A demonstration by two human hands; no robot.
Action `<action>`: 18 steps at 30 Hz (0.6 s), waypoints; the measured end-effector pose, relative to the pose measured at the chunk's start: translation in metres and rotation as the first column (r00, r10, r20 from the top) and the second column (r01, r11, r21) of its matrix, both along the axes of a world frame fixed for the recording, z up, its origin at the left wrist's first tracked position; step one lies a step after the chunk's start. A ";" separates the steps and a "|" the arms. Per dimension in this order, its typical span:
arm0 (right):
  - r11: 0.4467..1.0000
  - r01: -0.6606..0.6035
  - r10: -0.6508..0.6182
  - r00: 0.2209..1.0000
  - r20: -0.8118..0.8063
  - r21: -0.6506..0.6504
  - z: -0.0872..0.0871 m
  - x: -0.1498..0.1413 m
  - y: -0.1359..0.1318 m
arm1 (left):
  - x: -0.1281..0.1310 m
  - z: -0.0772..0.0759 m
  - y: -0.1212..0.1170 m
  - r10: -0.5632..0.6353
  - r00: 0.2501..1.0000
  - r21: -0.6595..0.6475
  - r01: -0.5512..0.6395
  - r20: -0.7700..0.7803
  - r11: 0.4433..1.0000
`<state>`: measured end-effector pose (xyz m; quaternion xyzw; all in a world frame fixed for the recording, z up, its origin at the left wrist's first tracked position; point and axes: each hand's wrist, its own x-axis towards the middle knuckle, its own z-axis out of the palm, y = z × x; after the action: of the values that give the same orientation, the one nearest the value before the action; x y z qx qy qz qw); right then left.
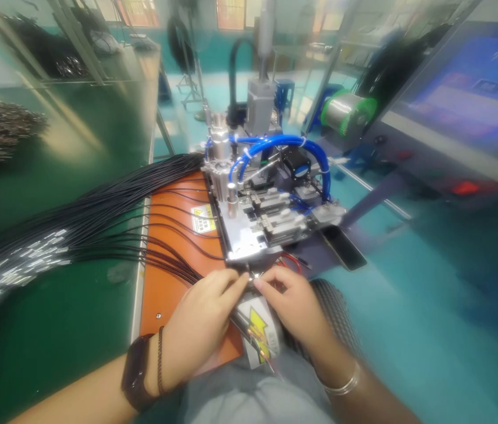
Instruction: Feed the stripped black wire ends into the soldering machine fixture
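My left hand (207, 312), with a dark band on its wrist, is closed. Thumb and index finger pinch at the front edge of a small metal machine (249, 229). A bunch of thin black cables (173, 262) runs in under this hand. Opposite it, my right hand (295, 300) is also closed, its thumb and finger pinching almost against the left fingertips. A small shiny bit shows between the two hands, too small to name. Below them, cable ends with copper-coloured tips (258, 338) lie over a white label with a yellow arrow (263, 323).
A large bundle of black cables (99, 206) stretches from the green table (76, 330) onto the orange board (173, 335). Blue hoses (293, 140) arch over the machine. A phone (344, 247) lies beside it. At right are a wire spool (348, 111) and a screen (474, 106).
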<state>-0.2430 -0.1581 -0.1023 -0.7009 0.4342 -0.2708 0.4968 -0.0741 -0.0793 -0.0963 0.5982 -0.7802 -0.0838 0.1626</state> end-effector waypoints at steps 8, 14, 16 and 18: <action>0.972 -0.073 0.042 0.989 0.142 0.222 -0.011 -0.009 -0.015 | 0.006 0.001 -0.012 -0.055 0.998 0.004 0.055 -0.031 0.998; 0.925 -0.090 -0.077 0.907 0.414 0.370 -0.018 -0.007 -0.015 | 0.006 0.008 -0.008 -0.060 0.995 -0.114 0.050 -0.084 0.992; 0.919 -0.089 -0.092 0.900 0.426 0.385 -0.016 -0.007 -0.014 | 0.006 0.009 -0.005 -0.060 0.994 -0.149 0.045 -0.094 0.988; 0.945 -0.101 -0.036 0.913 0.406 0.311 -0.011 -0.006 -0.013 | 0.007 0.008 -0.002 -0.068 0.993 -0.152 0.052 -0.101 0.987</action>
<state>-0.2493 -0.1709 -0.1137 -0.5448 0.3483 -0.3268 0.6892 -0.0668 -0.0818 -0.0881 0.5553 -0.7922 -0.0616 0.2455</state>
